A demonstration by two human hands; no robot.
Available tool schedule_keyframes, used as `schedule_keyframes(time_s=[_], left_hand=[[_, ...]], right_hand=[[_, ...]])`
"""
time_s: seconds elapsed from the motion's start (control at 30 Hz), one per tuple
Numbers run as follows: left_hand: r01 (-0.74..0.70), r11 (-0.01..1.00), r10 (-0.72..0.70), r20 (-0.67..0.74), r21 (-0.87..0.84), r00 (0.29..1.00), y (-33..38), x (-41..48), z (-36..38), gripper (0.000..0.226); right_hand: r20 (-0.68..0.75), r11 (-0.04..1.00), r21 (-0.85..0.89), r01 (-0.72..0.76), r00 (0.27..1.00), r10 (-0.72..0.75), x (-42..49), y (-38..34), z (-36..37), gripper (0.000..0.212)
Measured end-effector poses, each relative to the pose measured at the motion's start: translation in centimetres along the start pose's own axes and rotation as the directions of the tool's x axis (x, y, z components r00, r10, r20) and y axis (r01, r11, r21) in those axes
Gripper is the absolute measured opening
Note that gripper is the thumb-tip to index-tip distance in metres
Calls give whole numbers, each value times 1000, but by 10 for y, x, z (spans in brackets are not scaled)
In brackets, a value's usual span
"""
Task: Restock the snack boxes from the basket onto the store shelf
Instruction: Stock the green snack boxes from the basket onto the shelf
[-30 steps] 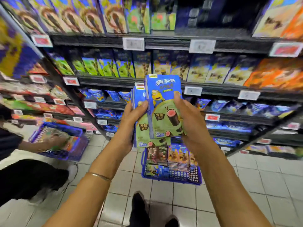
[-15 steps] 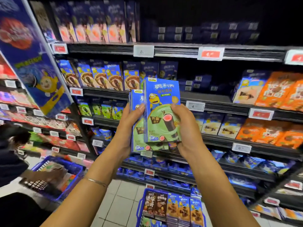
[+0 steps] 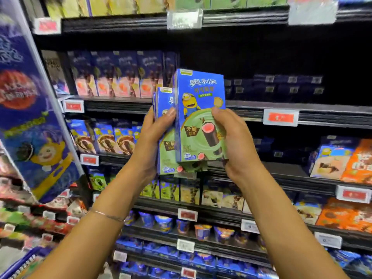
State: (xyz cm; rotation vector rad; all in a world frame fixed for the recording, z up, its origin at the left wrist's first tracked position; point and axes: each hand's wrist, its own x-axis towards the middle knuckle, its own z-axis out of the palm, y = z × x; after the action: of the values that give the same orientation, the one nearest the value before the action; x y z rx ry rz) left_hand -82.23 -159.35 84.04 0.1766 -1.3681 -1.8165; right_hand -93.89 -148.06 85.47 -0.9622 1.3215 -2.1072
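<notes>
Boxes of blue and green stood upright in one bundle, at least three by their edges, though blur hid the exact count. Two hands held them up in front of the shelves, between the second and third boards from the top. The left hand gripped the rear boxes from the left. Its thumb lay flat on the face of the second box and its fingers wrapped out of sight behind. The right hand gripped the front box, with the thumb pressed on its face and the fingers curled behind, mostly hidden. One thin bracelet circled the left wrist.

At least five black boards ran across the aisle wall, stocked with other packs and, lower down, cups. At least six red tags sat along the board edges. One blue banner with a cartoon figure leaned in at the left.
</notes>
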Motion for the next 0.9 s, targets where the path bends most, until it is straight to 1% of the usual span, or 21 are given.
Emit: schedule_keyframes(time_s=[0.13, 0.23, 0.37, 0.4, 0.43, 0.5, 0.53, 0.63, 0.7, 0.8, 0.87, 0.9], left_hand=[[-42, 999, 42, 31, -8, 999, 25, 52, -20, 74], [-89, 995, 87, 55, 47, 995, 37, 86, -35, 73], [-74, 997, 74, 24, 3, 997, 44, 120, -45, 76], [-66, 998, 66, 10, -14, 998, 46, 126, -47, 73], [-66, 997, 67, 6, -30, 998, 47, 132, -50, 63], [-63, 995, 67, 48, -82, 997, 46, 143, -58, 37], [-58, 993, 67, 79, -103, 995, 47, 146, -61, 32], [-93, 990, 103, 98, -110, 990, 53, 153, -66, 42], [-113, 989, 122, 91, -95, 988, 56, 156, -68, 49], [-122, 989, 128, 73, -80, 989, 60, 161, -72, 53], [-146, 986, 152, 80, -75, 985, 63, 164, -78, 45], [-161, 984, 167, 91, -75, 982, 64, 166, -81, 39]], right_hand=[[-3, 999, 2, 37, 999, -37, 41, -6, 30, 37], [-4, 997, -12, 76, 997, -76, 68, -7, 48, 44], [-30, 995, 20, 95, 995, -95, 98, -6, 62, 34], [-29, 994, 34, 99, 995, -98, 104, -6, 63, 29], [-26, 994, 48, 101, 995, -99, 111, -5, 61, 28], [-21, 992, 88, 87, 996, -85, 123, -5, 56, 27], [-25, 992, 102, 79, 997, -76, 128, -5, 53, 27], [-39, 993, 96, 67, 997, -63, 146, -6, 42, 29], [-54, 996, 67, 66, 997, -62, 162, -8, 35, 27], [-68, 998, -50, 42, 997, -45, 191, -8, 29, 25], [-115, 987, -160, 25, 992, -44, 216, -6, 25, 16], [-142, 975, -221, 18, 989, -50, 229, -4, 22, 16]])
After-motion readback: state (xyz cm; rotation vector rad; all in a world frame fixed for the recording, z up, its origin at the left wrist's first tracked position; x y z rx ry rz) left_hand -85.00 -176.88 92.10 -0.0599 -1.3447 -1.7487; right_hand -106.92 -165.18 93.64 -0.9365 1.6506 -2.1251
